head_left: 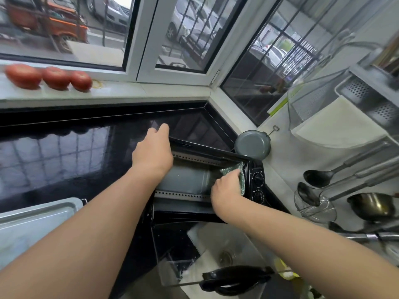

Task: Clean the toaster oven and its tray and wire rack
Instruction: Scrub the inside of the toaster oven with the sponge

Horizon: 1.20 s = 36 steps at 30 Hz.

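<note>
Where the glossy black bench (64, 152) runs under a corner of barred windows (194, 33), we see three tomatoes (48, 77) on the pale sill and ladles (336, 171) hanging on the wall to the right. We find the toaster oven (207, 182) standing on the bench in the corner, its glass door (179, 264) dropped open toward us over a white sink (218, 247). Our left hand (153, 153) rests on the oven's top left edge, fingers reaching over it; how far they curl we cannot tell. Our right hand (226, 190) is inside the cavity, gripping a green scouring pad (239, 173) against the right inner wall, just beside the control knobs (258, 178). A metal tray (32, 223) lies on the bench at lower left, well apart from both hands.
</note>
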Each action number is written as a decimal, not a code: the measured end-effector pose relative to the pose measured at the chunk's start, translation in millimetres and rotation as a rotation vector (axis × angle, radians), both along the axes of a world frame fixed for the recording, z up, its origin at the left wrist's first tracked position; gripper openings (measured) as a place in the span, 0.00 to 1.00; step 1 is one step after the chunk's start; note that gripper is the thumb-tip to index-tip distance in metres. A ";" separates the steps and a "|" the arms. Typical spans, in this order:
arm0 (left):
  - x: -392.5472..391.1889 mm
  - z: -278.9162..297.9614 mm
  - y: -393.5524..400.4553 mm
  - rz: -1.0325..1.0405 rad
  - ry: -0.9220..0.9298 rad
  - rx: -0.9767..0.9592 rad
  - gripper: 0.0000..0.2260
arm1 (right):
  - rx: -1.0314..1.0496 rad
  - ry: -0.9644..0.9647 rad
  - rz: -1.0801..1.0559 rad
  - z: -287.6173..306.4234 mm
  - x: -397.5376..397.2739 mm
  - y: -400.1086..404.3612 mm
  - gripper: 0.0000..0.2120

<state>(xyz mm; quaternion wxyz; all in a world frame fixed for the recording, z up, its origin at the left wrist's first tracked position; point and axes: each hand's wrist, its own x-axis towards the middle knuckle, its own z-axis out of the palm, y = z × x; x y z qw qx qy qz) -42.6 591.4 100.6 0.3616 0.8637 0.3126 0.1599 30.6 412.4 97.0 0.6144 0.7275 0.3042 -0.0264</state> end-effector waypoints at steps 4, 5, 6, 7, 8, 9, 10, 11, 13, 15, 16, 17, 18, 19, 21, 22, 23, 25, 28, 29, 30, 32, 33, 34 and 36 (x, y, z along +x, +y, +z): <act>1.0 -3.3 1.8 -0.006 -0.022 0.009 0.15 | -0.027 -0.041 -0.049 -10.9 13.4 10.0 0.19; 1.2 -3.9 2.5 -0.009 -0.024 0.012 0.15 | -0.027 -0.025 -0.031 -16.8 18.3 12.5 0.19; 1.6 -4.2 2.8 -0.011 -0.022 0.015 0.15 | -0.028 0.004 -0.016 -23.6 23.9 13.3 0.19; 1.9 -4.3 3.0 -0.012 -0.021 0.018 0.15 | -0.022 0.039 -0.008 -30.6 30.0 12.9 0.19; 2.4 -4.5 3.2 -0.011 -0.020 0.020 0.15 | 0.008 0.076 -0.014 -36.9 36.8 12.2 0.21; 2.4 -4.7 2.9 -0.011 -0.021 0.022 0.15 | 0.058 0.116 -0.032 -41.2 43.9 11.5 0.22; 2.3 -5.1 2.3 -0.011 -0.021 0.024 0.15 | 0.105 0.157 -0.058 -44.1 51.2 12.0 0.23; 1.8 -5.4 1.8 -0.012 -0.021 0.027 0.15 | 0.144 0.196 -0.092 -45.8 58.5 14.7 0.24; 1.1 -5.9 1.5 -0.012 -0.022 0.031 0.14 | 0.187 0.268 -0.155 -47.6 70.9 22.0 0.26; 0.5 -6.2 0.3 -0.004 -0.029 0.036 0.14 | 0.188 0.286 -0.169 -51.3 76.5 27.5 0.24; 0.2 -6.4 -0.4 0.004 -0.029 0.041 0.14 | 0.193 0.271 -0.166 -54.1 76.2 28.9 0.22; -0.2 -6.3 -1.2 0.011 -0.028 0.042 0.14 | 0.196 0.252 -0.171 -56.6 75.2 28.8 0.22; 0.1 -5.9 -1.9 0.017 -0.025 0.040 0.14 | 0.181 0.227 -0.180 -58.8 73.6 28.2 0.22; 0.6 -5.4 -2.2 0.021 -0.018 0.038 0.14 | 0.153 0.193 -0.186 -59.8 70.6 27.1 0.22; 1.2 -4.3 -2.2 0.025 -0.001 0.034 0.14 | 0.081 0.119 -0.166 -55.0 61.0 23.0 0.22; 1.2 -3.5 -2.1 0.025 0.004 0.029 0.14 | 0.022 0.084 -0.147 -48.3 52.8 20.0 0.21; 1.0 -2.7 -1.9 0.022 0.004 0.024 0.14 | -0.051 0.049 -0.120 -39.2 41.6 16.4 0.20; -0.6 -1.0 -1.9 0.013 0.000 0.013 0.14 | -0.143 0.017 -0.053 -23.6 16.7 6.2 0.21; -3.8 2.2 -2.4 -0.008 -0.006 0.000 0.13 | -0.185 0.010 0.050 -3.9 -13.4 -13.9 0.29; -5.3 2.8 -2.7 -0.013 -0.005 -0.004 0.13 | -0.189 0.000 0.079 0.2 -18.1 -19.6 0.30; -7.0 3.0 -3.1 -0.017 -0.004 -0.007 0.14 | -0.192 -0.016 0.106 2.9 -21.1 -24.3 0.31; -9.8 2.8 -4.7 -0.025 -0.007 -0.011 0.14 | -0.206 -0.048 0.126 5.2 -20.1 -29.7 0.32; -10.4 2.3 -5.2 -0.027 -0.009 -0.009 0.14 | -0.208 -0.053 0.125 5.7 -15.8 -29.9 0.33; -10.5 1.8 -5.5 -0.027 -0.010 -0.006 0.14 | -0.194 -0.057 0.121 6.7 -9.9 -28.2 0.33; -10.0 1.5 -5.6 -0.022 -0.007 -0.006 0.14 | -0.124 -0.061 0.127 9.8 4.1 -23.1 0.32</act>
